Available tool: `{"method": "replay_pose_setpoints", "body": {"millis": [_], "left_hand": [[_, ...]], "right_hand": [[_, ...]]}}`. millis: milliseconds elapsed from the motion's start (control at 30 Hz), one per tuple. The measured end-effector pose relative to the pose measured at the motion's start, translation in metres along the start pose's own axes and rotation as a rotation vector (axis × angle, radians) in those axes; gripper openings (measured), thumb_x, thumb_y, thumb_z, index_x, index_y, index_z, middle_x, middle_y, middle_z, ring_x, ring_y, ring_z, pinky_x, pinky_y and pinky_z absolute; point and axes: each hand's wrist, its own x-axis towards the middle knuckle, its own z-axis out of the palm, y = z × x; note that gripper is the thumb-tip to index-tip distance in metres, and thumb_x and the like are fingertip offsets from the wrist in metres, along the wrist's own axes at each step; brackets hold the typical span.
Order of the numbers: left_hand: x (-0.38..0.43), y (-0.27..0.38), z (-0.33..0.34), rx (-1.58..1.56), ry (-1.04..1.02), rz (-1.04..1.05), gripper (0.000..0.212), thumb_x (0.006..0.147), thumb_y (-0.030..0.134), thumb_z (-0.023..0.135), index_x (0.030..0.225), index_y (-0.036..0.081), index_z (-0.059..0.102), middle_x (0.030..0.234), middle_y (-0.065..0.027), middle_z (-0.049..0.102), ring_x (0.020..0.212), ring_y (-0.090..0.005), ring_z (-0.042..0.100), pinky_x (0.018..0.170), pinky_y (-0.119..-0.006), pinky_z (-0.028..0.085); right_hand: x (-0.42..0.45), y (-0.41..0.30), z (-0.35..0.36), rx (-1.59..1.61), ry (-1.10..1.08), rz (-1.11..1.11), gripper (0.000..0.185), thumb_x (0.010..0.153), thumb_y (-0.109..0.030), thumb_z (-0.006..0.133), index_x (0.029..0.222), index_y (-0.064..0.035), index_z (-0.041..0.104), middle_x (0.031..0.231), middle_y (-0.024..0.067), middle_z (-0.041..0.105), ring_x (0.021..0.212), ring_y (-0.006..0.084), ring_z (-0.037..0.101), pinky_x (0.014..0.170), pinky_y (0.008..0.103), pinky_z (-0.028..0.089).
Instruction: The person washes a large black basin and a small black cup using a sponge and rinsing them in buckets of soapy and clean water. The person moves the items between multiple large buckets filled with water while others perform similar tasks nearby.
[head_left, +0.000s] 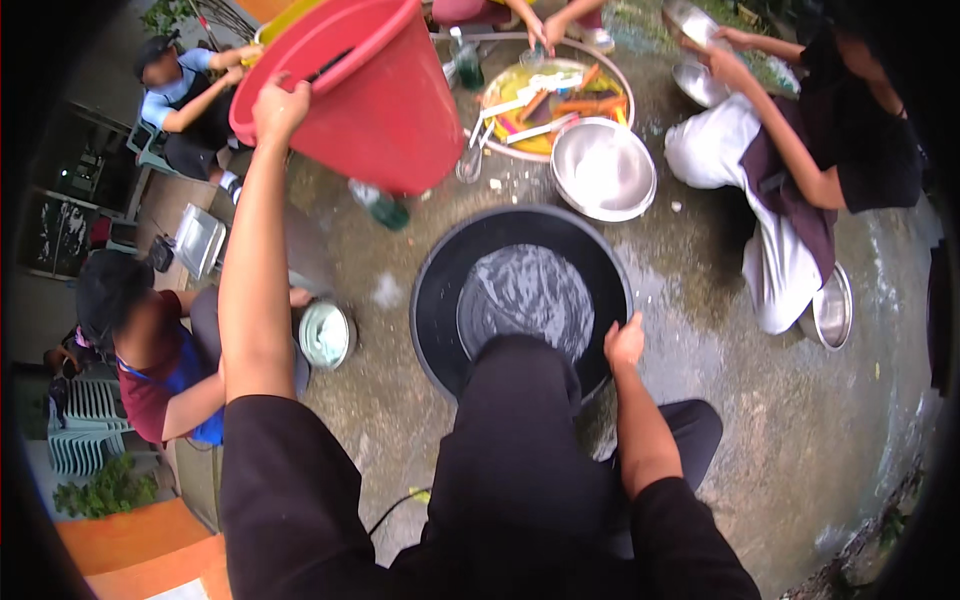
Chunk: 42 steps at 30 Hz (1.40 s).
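A large red plastic bucket (375, 97) is tilted at the upper left, and my left hand (281, 109) grips its rim beside a dark handle. My right hand (625, 341) has hold of the right rim of a round black basin (431, 300) standing on the wet ground between my knees. Whitish, soapy-looking water (529, 292) covers the basin's bottom. Just beyond the basin lies a steel bowl (604, 169). It rests against a wide tub (630, 82) of yellowish water holding knives and other utensils with orange and white handles.
Green bottles (379, 206) (466, 64) lie and stand near the bucket. People sit on the left (157, 375), at the upper left (180, 97) and on the right (810, 135); another's hands (547, 30) are over the tub. A small metal pot (328, 334) stands left of the basin, a steel bowl (832, 307) at right.
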Motion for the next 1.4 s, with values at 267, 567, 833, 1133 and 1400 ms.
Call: {"method": "replay_pose_setpoints", "body": {"millis": [267,567,833,1133,1400], "left_hand": [[-0.402,-0.018,0.105,-0.364,-0.745,0.397,0.023,0.078,0.013,0.059,0.097,0.000,0.062,0.101,-0.0158,0.062,0.100,-0.0321,0.056,0.092,-0.041,0.042],[-0.573,-0.009,0.197,0.314,-1.055,0.179,0.088,0.089,0.058,0.035,0.142,-0.005,0.008,0.147,-0.0292,0.007,0.139,-0.0379,0.007,0.112,-0.047,0.009],[-0.415,-0.062,0.229,0.866,-0.766,1.080,0.063,0.092,0.035,0.033,0.144,0.004,0.017,0.153,-0.0088,0.010,0.141,-0.0226,0.004,0.114,-0.041,0.002],[-0.388,-0.055,0.171,1.155,-0.818,1.163,0.063,0.095,0.038,0.027,0.144,0.001,0.015,0.152,-0.0106,0.010,0.141,-0.0240,0.005,0.114,-0.040,0.002],[-0.569,-0.042,0.145,0.212,-1.448,0.463,0.079,0.090,0.052,0.036,0.140,-0.008,0.018,0.145,-0.0314,0.012,0.136,-0.0439,0.009,0.111,-0.048,0.010]], "right_hand": [[-0.003,-0.001,0.011,0.061,-0.026,-0.032,0.029,0.079,-0.012,0.060,0.096,0.0005,0.041,0.076,0.0280,0.060,0.074,0.0454,0.060,0.068,0.0506,0.048],[-0.003,0.016,0.011,0.054,0.034,-0.058,0.029,0.078,-0.009,0.060,0.095,0.0006,0.039,0.075,0.0297,0.058,0.073,0.0478,0.058,0.067,0.0526,0.046],[0.005,0.012,0.009,0.016,-0.007,-0.062,0.029,0.078,-0.010,0.061,0.095,0.0014,0.040,0.072,0.0288,0.059,0.071,0.0476,0.058,0.066,0.0521,0.047],[0.005,-0.006,0.003,0.026,-0.166,-0.029,0.029,0.081,-0.010,0.059,0.100,-0.0004,0.040,0.077,0.0277,0.061,0.076,0.0459,0.060,0.071,0.0514,0.048],[0.006,-0.008,0.009,-0.032,-0.134,-0.050,0.031,0.081,-0.011,0.060,0.101,0.0003,0.040,0.073,0.0272,0.061,0.072,0.0449,0.061,0.068,0.0504,0.049]]}}
